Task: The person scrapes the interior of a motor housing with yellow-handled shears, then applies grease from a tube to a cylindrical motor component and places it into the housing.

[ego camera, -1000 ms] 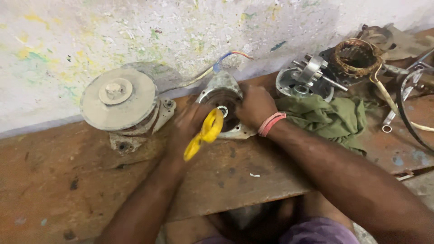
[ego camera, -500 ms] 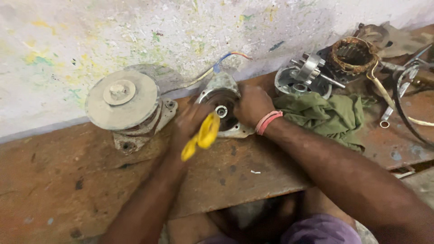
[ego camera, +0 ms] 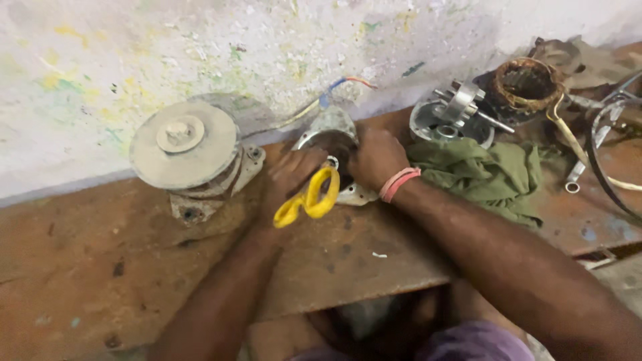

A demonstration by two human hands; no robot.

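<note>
Yellow-handled scissors [ego camera: 309,198] sit clamped in your left hand [ego camera: 289,179]; your right hand [ego camera: 376,159] grips the metal housing [ego camera: 332,134]. Blades could slip beneath your right fingers.

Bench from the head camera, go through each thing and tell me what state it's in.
Left hand: holding yellow-handled scissors, handles toward the camera.
Right hand: resting on the motor housing.
Motor housing: open, wires trailing toward the wall.
Pulley motor: on the bench, disc up, untouched.
Green cloth: crumpled.
Copper coil: bare, out of its casing.
</note>
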